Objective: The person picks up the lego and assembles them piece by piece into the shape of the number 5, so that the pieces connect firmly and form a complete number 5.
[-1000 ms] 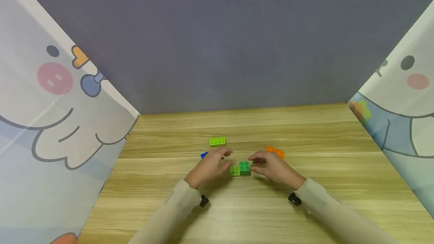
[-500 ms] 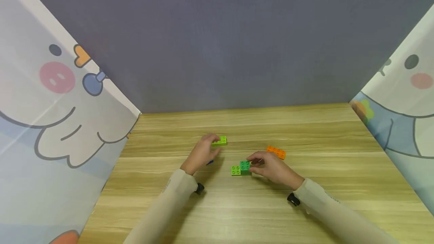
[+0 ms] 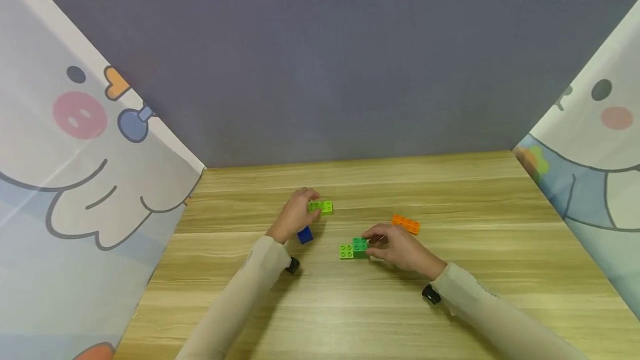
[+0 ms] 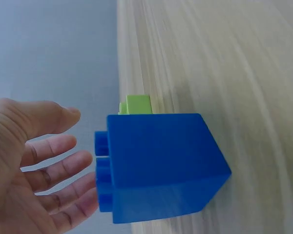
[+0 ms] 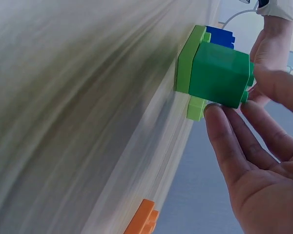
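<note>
My left hand (image 3: 295,213) reaches to the far lime brick (image 3: 325,208), thumb and fingers apart around its left end. In the left wrist view the blue brick (image 4: 161,165) stands in front of that left hand (image 4: 44,165), hiding most of the lime brick. A dark green brick (image 3: 359,247) sits on the right half of a flat lime brick (image 3: 346,252), whose left studs show. Beside its right side is my right hand (image 3: 397,246), fingers loosely bent. In the right wrist view its fingertips (image 5: 216,114) are close to the green brick; firm contact cannot be made out.
An orange brick (image 3: 405,224) lies behind my right hand on the wooden table (image 3: 340,315). A grey panel (image 3: 350,71) borders the table's back. Printed cartoon panels (image 3: 90,182) flank both sides.
My left hand has moved away from the green-and-lime stack, back and left to the far lime brick, uncovering more of the blue brick. My right hand has shifted slightly closer to the green brick.
</note>
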Action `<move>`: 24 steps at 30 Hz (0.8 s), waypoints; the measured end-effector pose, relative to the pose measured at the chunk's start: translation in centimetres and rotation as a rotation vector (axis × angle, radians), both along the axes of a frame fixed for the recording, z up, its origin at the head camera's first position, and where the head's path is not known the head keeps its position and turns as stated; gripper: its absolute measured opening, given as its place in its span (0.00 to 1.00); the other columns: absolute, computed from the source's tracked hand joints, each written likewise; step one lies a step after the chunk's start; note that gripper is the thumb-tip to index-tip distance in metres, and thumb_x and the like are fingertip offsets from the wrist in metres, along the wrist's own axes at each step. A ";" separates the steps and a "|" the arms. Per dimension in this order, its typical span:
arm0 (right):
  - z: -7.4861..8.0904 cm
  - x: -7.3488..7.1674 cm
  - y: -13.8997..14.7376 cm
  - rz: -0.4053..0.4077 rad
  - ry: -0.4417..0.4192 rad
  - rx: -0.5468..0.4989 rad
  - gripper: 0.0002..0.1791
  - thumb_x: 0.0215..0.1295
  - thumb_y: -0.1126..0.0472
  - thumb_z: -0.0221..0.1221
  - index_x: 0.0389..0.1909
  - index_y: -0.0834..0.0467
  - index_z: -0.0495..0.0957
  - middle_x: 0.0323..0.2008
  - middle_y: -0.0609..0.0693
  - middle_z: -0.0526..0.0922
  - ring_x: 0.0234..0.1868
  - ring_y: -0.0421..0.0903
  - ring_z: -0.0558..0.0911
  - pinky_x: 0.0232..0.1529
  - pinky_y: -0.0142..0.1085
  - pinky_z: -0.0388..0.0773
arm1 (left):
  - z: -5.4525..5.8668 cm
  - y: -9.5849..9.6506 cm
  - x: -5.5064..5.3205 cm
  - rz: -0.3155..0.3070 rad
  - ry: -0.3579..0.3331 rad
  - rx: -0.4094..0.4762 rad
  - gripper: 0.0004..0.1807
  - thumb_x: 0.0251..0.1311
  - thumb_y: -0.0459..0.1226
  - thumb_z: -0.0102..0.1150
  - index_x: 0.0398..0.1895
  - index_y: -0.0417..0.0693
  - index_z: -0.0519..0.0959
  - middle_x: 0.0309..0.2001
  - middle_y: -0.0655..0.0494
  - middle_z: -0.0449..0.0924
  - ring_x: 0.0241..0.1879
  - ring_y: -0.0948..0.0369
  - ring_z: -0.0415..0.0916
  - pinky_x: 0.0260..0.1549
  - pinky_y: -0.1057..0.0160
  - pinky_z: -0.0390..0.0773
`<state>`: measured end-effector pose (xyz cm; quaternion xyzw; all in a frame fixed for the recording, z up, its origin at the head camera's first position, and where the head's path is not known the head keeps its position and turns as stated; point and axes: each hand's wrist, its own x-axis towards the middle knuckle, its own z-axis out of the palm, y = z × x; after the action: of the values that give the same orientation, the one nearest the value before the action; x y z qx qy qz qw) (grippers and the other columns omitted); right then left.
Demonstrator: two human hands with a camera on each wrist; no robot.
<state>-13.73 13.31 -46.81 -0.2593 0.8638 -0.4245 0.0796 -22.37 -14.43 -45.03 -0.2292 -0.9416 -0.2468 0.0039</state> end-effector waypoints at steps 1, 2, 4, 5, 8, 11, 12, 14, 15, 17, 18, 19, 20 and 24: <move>0.0 0.0 0.0 0.000 -0.001 0.002 0.16 0.57 0.59 0.67 0.47 0.56 0.80 0.42 0.46 0.81 0.38 0.41 0.80 0.40 0.34 0.79 | 0.0 0.0 -0.2 0.001 -0.007 0.001 0.19 0.58 0.36 0.64 0.52 0.38 0.75 0.48 0.47 0.75 0.50 0.51 0.71 0.48 0.54 0.73; 0.0 0.0 0.0 -0.002 -0.003 0.006 0.16 0.57 0.59 0.67 0.47 0.56 0.80 0.42 0.45 0.81 0.38 0.40 0.80 0.40 0.33 0.78 | -0.1 0.0 -0.3 0.003 -0.015 -0.001 0.19 0.58 0.36 0.64 0.52 0.38 0.75 0.49 0.47 0.75 0.50 0.51 0.71 0.47 0.54 0.74; -0.1 0.0 0.0 -0.004 -0.011 0.013 0.17 0.57 0.59 0.67 0.47 0.55 0.80 0.42 0.44 0.81 0.38 0.39 0.80 0.40 0.33 0.78 | -0.2 0.0 -0.6 0.007 -0.039 0.003 0.20 0.58 0.36 0.64 0.52 0.38 0.75 0.49 0.46 0.75 0.50 0.50 0.71 0.47 0.53 0.74; -0.1 -0.1 0.0 -0.006 -0.013 0.017 0.17 0.57 0.59 0.67 0.47 0.55 0.80 0.42 0.44 0.81 0.38 0.39 0.80 0.40 0.33 0.78 | -0.2 0.0 -0.7 0.009 -0.053 0.006 0.20 0.58 0.36 0.64 0.53 0.38 0.75 0.50 0.46 0.75 0.50 0.49 0.71 0.46 0.53 0.74; -0.2 -0.1 0.1 -0.007 -0.007 0.018 0.16 0.57 0.60 0.67 0.47 0.55 0.80 0.42 0.43 0.81 0.38 0.39 0.80 0.40 0.32 0.78 | -0.3 0.0 -1.0 0.022 -0.091 0.009 0.21 0.59 0.36 0.63 0.54 0.38 0.75 0.51 0.45 0.74 0.50 0.49 0.71 0.45 0.53 0.74; -0.3 -0.1 0.0 -0.005 -0.003 0.002 0.16 0.56 0.60 0.67 0.46 0.56 0.80 0.41 0.44 0.81 0.37 0.40 0.80 0.39 0.32 0.78 | -0.3 0.1 -1.2 0.050 -0.114 -0.005 0.22 0.58 0.37 0.64 0.55 0.39 0.74 0.52 0.47 0.74 0.52 0.49 0.70 0.46 0.53 0.74; -0.3 -0.1 0.0 -0.004 -0.006 -0.005 0.16 0.56 0.61 0.67 0.46 0.56 0.80 0.42 0.45 0.81 0.37 0.40 0.80 0.39 0.32 0.78 | -0.4 0.1 -1.2 0.061 -0.117 -0.015 0.23 0.58 0.37 0.64 0.56 0.40 0.74 0.53 0.47 0.73 0.53 0.49 0.69 0.46 0.53 0.74; -0.3 -0.1 0.0 -0.002 -0.011 -0.016 0.16 0.56 0.62 0.67 0.46 0.56 0.80 0.41 0.45 0.81 0.37 0.40 0.80 0.39 0.32 0.78 | -0.4 0.2 -1.4 0.084 -0.127 -0.028 0.24 0.58 0.37 0.65 0.57 0.40 0.73 0.54 0.48 0.73 0.55 0.49 0.67 0.48 0.52 0.73; -0.3 -0.1 -0.1 -0.006 -0.018 -0.020 0.16 0.56 0.62 0.68 0.46 0.56 0.80 0.41 0.45 0.81 0.37 0.40 0.80 0.39 0.32 0.78 | -0.5 0.2 -1.4 0.094 -0.134 -0.035 0.24 0.57 0.37 0.65 0.57 0.40 0.73 0.54 0.48 0.72 0.56 0.49 0.67 0.49 0.52 0.73; -0.3 -0.1 -0.1 -0.013 -0.032 -0.022 0.16 0.56 0.63 0.67 0.46 0.56 0.80 0.41 0.45 0.81 0.37 0.40 0.80 0.39 0.32 0.78 | -0.5 0.2 -1.6 0.110 -0.147 -0.048 0.25 0.57 0.37 0.65 0.58 0.40 0.73 0.55 0.47 0.72 0.57 0.49 0.65 0.51 0.52 0.72; -0.4 -0.1 -0.1 -0.017 -0.035 -0.020 0.16 0.56 0.63 0.67 0.46 0.55 0.80 0.41 0.44 0.81 0.37 0.40 0.80 0.39 0.31 0.78 | -0.6 0.3 -1.6 0.113 -0.154 -0.053 0.25 0.57 0.38 0.65 0.58 0.40 0.73 0.55 0.47 0.71 0.57 0.48 0.65 0.51 0.52 0.71; -0.3 -0.1 -0.1 -0.019 -0.036 -0.019 0.16 0.56 0.63 0.67 0.46 0.55 0.80 0.41 0.44 0.81 0.37 0.40 0.80 0.39 0.31 0.78 | -0.6 0.3 -1.7 0.118 -0.162 -0.059 0.25 0.57 0.38 0.65 0.58 0.40 0.73 0.56 0.47 0.71 0.57 0.49 0.65 0.51 0.52 0.71; -0.3 -0.1 -0.1 -0.020 -0.036 -0.018 0.16 0.56 0.63 0.67 0.46 0.55 0.80 0.41 0.44 0.81 0.38 0.40 0.81 0.39 0.31 0.78 | -0.6 0.3 -1.7 0.121 -0.168 -0.068 0.25 0.57 0.38 0.65 0.58 0.41 0.73 0.56 0.47 0.71 0.57 0.49 0.65 0.51 0.52 0.71; -0.3 0.0 -0.1 -0.018 -0.035 -0.018 0.16 0.56 0.64 0.67 0.46 0.55 0.80 0.41 0.43 0.81 0.38 0.40 0.80 0.39 0.31 0.78 | -0.7 0.5 -2.0 0.115 -0.195 -0.100 0.23 0.58 0.37 0.64 0.57 0.42 0.74 0.55 0.47 0.71 0.55 0.49 0.66 0.50 0.53 0.71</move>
<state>-13.76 13.20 -47.13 -0.2448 0.8607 -0.4375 0.0883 -24.35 -13.97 -45.74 -0.1496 -0.9602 -0.2202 -0.0849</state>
